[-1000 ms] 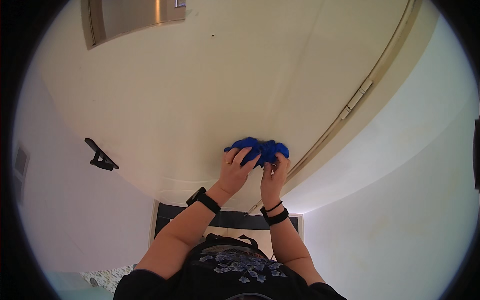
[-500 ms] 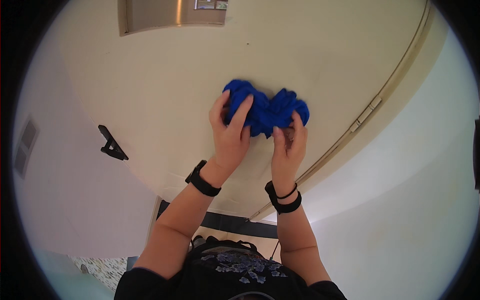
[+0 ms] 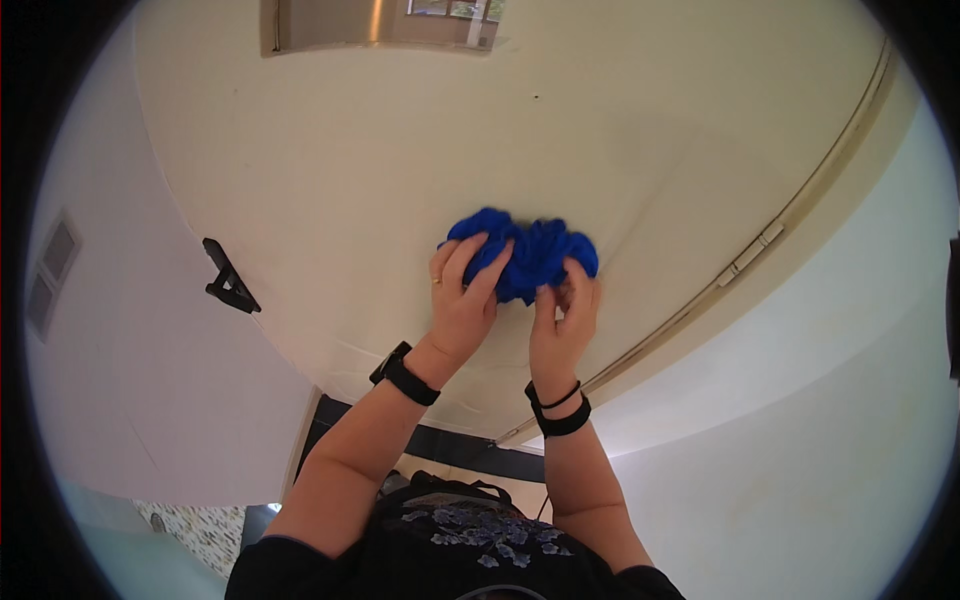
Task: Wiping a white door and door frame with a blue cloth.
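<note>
Resting bunched against a pale door (image 3: 350,150), a blue cloth (image 3: 533,265) sits between both hands. The left hand (image 3: 463,305) spreads its fingers over the cloth's left part, gripping it; the right hand (image 3: 560,335) grips its near right edge. A black handle (image 3: 232,284) is at left, a hinge (image 3: 752,255) at right, a rectangular pane (image 3: 335,22) far left.

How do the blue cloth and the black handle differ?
The blue cloth is crumpled; the black handle is straight-edged and angular. The left hand and right hand hold the cloth, while neither touches the handle. The cloth looks larger in view than the handle. Each is one plain colour.
</note>
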`<state>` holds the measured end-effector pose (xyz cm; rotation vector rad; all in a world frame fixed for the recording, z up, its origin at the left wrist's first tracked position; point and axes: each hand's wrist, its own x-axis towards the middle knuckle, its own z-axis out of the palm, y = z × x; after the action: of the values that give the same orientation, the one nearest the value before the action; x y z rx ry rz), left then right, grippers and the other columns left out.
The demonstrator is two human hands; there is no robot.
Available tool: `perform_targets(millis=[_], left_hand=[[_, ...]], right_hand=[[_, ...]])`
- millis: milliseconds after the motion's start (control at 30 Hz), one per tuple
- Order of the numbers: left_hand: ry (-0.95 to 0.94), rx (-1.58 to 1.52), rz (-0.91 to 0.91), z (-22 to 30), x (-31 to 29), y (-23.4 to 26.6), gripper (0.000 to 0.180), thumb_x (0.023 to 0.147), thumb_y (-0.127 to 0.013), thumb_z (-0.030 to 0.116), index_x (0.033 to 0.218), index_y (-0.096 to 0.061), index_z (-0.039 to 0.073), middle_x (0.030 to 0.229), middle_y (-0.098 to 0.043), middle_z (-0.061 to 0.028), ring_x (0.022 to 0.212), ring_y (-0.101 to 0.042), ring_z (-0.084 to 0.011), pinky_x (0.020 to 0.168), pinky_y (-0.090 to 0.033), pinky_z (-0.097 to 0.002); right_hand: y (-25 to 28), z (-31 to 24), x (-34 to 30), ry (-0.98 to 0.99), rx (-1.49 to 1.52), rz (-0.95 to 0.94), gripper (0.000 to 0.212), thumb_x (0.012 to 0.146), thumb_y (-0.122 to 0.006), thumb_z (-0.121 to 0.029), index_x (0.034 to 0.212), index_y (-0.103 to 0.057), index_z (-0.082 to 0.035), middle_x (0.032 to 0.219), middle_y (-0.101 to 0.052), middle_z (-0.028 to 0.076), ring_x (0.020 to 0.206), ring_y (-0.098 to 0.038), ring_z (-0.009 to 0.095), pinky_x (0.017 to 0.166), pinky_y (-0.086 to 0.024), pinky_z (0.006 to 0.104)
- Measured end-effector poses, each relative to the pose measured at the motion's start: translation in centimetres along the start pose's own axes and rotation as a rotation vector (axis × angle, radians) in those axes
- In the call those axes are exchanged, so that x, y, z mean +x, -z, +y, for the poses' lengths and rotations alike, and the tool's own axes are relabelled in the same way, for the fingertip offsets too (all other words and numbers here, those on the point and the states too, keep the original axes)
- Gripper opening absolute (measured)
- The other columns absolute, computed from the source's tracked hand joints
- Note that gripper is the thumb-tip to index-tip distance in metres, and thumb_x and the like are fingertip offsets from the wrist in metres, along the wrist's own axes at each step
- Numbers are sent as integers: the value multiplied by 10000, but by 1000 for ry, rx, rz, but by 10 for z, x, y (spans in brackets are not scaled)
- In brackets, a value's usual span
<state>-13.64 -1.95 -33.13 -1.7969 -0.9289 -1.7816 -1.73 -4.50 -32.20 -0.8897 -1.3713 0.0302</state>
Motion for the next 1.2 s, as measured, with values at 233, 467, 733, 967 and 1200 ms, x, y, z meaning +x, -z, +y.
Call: perform_targets(millis=[233, 467, 733, 967, 1200], left_hand=[[-12, 54, -111, -16, -64, 2, 516, 615, -609, -64, 1087, -632, 145, 1201, -466, -97, 1079, -419, -330, 913, -392, -413], [86, -9, -212, -21, -89, 13, 603, 609, -587, -101, 1161, -579, 141, 1190, -454, -125, 1088, -418, -359, 933, -384, -440], [140, -139, -49, -21, -7, 36, 641, 600, -518, -144, 1219, -504, 20, 1225, -480, -196, 1085, -456, -400, 963, -357, -480], [33, 93, 156, -26, 76, 42, 659, 571, -520, -141, 1161, -603, 139, 1285, -433, -151, 1173, -394, -342, 969, -347, -400], [100, 64, 181, -37, 53, 32, 613, 592, -527, -118, 1134, -620, 152, 1218, -472, -136, 1090, -445, -324, 932, -351, -394]], right_hand=[[-5, 35, -57, -59, -83, -94, 350, 782, -582, 47, 1115, -510, -31, 916, -482, 107, 739, -524, 194, 646, -446, 289], [-10, 34, -78, -219, -24, -168, 384, 772, -597, 76, 1125, -486, -30, 964, -492, 93, 786, -549, 166, 678, -473, 263], [-23, -3, -35, -153, 168, -155, 407, 841, -597, -1, 1225, -463, 0, 1023, -513, 102, 833, -573, 164, 722, -482, 267], [-37, -50, 30, -51, 321, -136, 427, 870, -587, -69, 1263, -446, 18, 1013, -529, 114, 825, -584, 148, 741, -482, 270], [-50, -45, 27, 10, 257, -121, 334, 872, -572, -70, 1191, -510, 6, 933, -527, 118, 770, -583, 183, 681, -475, 286]])
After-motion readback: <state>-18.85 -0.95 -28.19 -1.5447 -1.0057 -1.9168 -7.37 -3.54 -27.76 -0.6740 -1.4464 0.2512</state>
